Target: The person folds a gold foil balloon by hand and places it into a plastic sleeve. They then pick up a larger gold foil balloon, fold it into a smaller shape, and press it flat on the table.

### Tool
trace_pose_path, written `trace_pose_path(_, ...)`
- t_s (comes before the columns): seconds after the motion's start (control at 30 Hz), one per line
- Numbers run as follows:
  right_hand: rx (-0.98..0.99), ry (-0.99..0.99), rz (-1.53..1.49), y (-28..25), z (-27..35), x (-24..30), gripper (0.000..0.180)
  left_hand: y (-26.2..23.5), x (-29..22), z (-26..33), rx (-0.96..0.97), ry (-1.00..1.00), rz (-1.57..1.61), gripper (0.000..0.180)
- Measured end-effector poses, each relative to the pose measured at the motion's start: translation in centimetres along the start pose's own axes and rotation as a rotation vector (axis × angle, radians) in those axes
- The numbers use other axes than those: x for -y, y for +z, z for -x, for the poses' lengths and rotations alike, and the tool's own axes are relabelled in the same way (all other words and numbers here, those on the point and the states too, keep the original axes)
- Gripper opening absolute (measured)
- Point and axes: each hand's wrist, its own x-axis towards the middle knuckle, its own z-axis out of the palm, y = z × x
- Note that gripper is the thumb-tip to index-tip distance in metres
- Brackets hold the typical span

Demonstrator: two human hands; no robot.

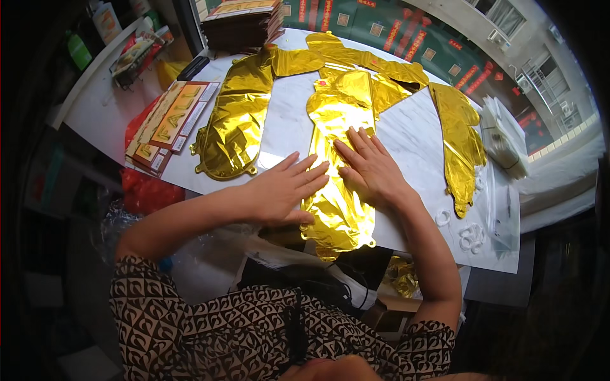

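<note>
A flat, uninflated gold foil balloon (343, 203) lies lengthwise in front of me, its near end hanging over the table's front edge. My left hand (289, 189) rests along its left side, fingers stretched out and spread over the foil. Higher up on the right side, my right hand (375, 166) presses flat on the same balloon with its fingers extended. Neither hand grips anything. Another gold foil balloon (241, 120) lies to the left, a third foil piece (456, 136) to the right. More gold foil (397, 89) spreads behind the middle balloon, partly covered by it.
On the white marbled table (406, 133), printed cards (171, 124) lie at left and a stack of packages (244, 25) stands at the back. Clear plastic sleeves (502, 136) and white rings (471, 238) are at right. Red plastic bags (149, 190) hang by the left edge.
</note>
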Motion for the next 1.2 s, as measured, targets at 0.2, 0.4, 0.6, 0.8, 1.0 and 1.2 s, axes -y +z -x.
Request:
trace_pose_path(0.2,0.002,-0.005,-0.008,-0.3,0.1,0.0,0.057,-1.2,-3.6,1.7,0.04,0.097,0.101,0.078)
trace_pose_path(0.4,-0.051,0.015,-0.064,0.0,0.2,-0.1,0.061,-1.9,-1.7,3.6,-0.09,-0.045,0.243,0.069)
trace_pose_path(0.6,-0.112,0.044,-0.112,0.0,0.4,-0.1,0.064,-0.7,-2.1,3.7,-0.154,-0.012,0.144,0.058)
trace_pose_path(0.8,-0.273,-0.051,-0.161,-0.2,0.7,-0.7,0.057,-0.8,-2.3,3.2,-0.228,-0.018,0.093,0.05)
trace_pose_path(1.0,-0.42,0.065,-0.573,-2.5,1.6,-2.3,0.027,-0.7,-2.1,2.2,-0.292,-0.028,0.115,0.039)
trace_pose_path(1.2,-0.326,-0.023,-0.126,-4.8,6.5,1.3,0.026,-0.3,-1.4,1.4,-0.428,-0.158,0.105,0.039)
